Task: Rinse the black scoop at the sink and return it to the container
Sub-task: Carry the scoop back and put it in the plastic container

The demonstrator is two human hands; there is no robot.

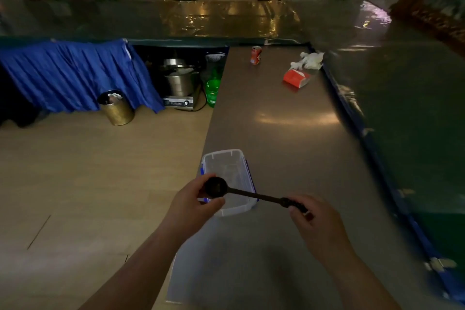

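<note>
Counter [289, 133]: scoop [241, 192] crosswise (bowl leftward), both hands.

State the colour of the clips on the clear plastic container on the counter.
Blue; the clips on the container show in the head view.

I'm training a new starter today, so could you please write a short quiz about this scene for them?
1. True or false: both hands hold the scoop.
2. Which hand grips the handle end? A) left hand B) right hand
3. Fill in: the clear container on the counter has no ____ on it.

Key: 1 true; 2 B; 3 lid. The red can stands far off, at the counter's back end.
</note>
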